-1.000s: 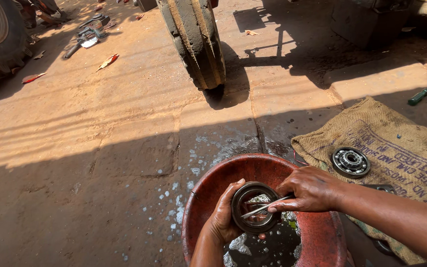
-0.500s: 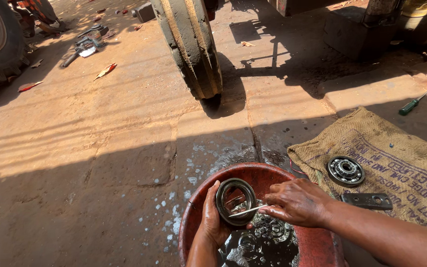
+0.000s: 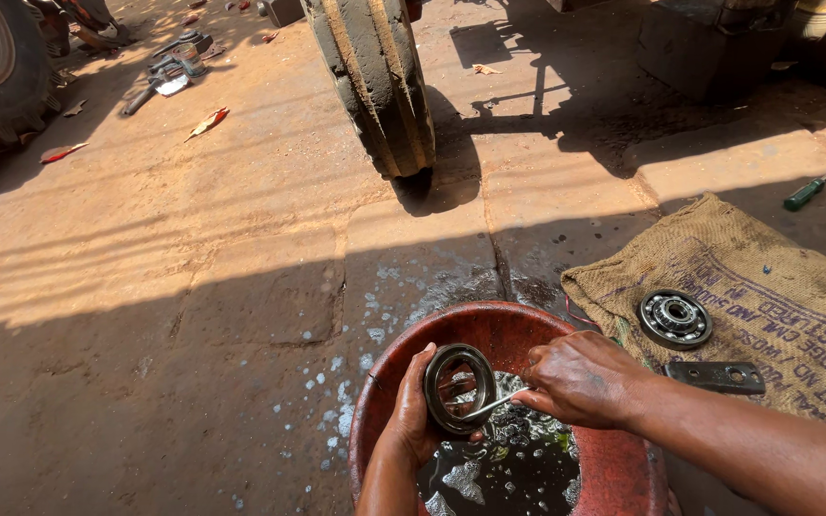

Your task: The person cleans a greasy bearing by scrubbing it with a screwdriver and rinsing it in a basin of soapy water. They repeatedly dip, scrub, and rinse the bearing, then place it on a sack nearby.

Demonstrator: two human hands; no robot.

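Since 0.5 s ago the metal ring (image 3: 459, 388) is tilting more upright above the red basin (image 3: 489, 325) of dark liquid. The left hand (image 3: 413, 416) is gripping the ring with closed fingers; the right hand (image 3: 580, 377) is pinching a thin tool (image 3: 489, 407) against its inner face. 1 bearing (image 3: 674, 318) is lying on the sack (image 3: 767, 277).
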